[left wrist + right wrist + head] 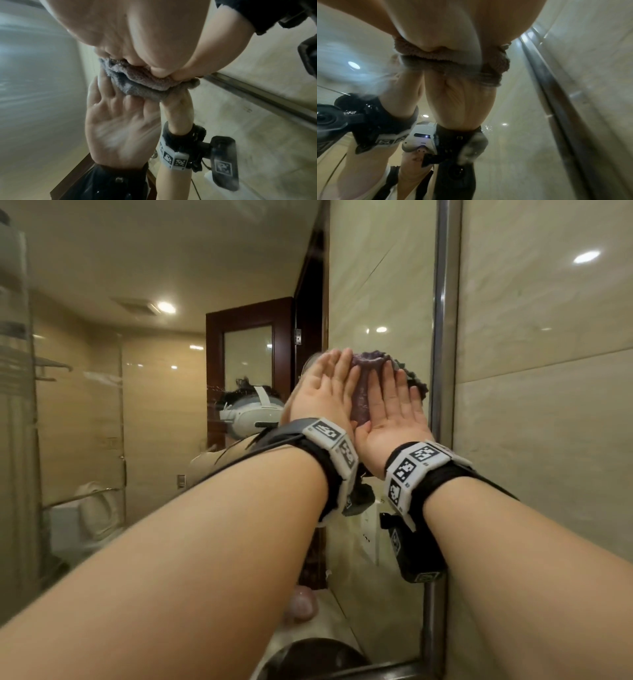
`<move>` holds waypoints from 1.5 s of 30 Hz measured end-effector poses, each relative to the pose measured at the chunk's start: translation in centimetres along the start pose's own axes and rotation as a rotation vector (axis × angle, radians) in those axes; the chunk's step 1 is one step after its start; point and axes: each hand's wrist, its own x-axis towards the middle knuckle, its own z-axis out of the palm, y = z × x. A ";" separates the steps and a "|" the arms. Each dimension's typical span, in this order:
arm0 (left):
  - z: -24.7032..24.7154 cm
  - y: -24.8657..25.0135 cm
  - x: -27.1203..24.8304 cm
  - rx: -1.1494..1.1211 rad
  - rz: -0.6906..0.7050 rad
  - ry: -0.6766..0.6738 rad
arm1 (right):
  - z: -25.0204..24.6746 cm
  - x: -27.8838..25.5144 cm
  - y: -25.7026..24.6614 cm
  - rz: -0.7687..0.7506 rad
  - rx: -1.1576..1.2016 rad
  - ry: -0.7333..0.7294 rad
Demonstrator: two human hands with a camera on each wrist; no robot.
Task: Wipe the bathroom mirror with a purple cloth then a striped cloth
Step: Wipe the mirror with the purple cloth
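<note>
Left hand and right hand, fingers straight, grip flat, both pressing purple cloth against mirror, beside metal frame

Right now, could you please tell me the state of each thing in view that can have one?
purple cloth: bunched, pressed flat against the glass.
left hand: fingers straight, pressing the cloth.
right hand: fingers straight, pressing the cloth.
mirror: partly hazy, near its right edge.
</note>
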 end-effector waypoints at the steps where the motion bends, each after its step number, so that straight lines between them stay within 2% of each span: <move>1: -0.2 0.6 0.4 -0.010 0.011 0.010 | 0.0 0.0 0.7 0.014 -0.008 -0.005; 10: -1.4 3.6 2.5 -0.025 0.066 0.043 | -0.1 0.3 4.3 0.064 -0.046 -0.023; 22: 1.2 0.4 0.9 0.032 0.126 0.111 | 0.0 -0.7 1.4 0.036 0.016 -0.040; 30: 4.1 -5.4 -3.2 0.013 0.049 0.102 | 0.2 -1.0 -5.0 -0.140 0.032 -0.005; 39: 7.0 -15.0 -8.6 0.011 -0.180 -0.045 | -1.3 -0.4 -16.6 -0.321 0.050 0.080; 45: 9.1 -19.7 -12.1 -0.014 -0.264 -0.142 | -0.8 -1.4 -22.6 -0.442 0.081 0.157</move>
